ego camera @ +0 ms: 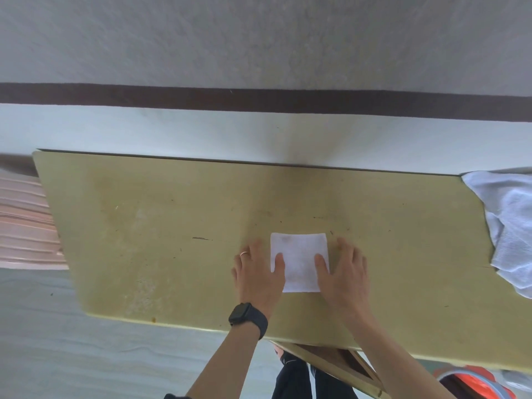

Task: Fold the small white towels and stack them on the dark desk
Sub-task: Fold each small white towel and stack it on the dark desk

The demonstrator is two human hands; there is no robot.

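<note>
A small white towel, folded into a neat rectangle, lies flat on the desk, whose top looks olive-yellow here. My left hand, with a ring and a black watch on the wrist, lies flat at the towel's left edge, its thumb resting on the cloth. My right hand mirrors it at the right edge, thumb on the cloth, fingers straight on the desk. A heap of unfolded white towels sits at the desk's right end.
The desk stands against a white wall with a dark stripe. A pink ribbed object lies beyond the left end. An orange object shows below the front edge at the right. The desk's left half is bare.
</note>
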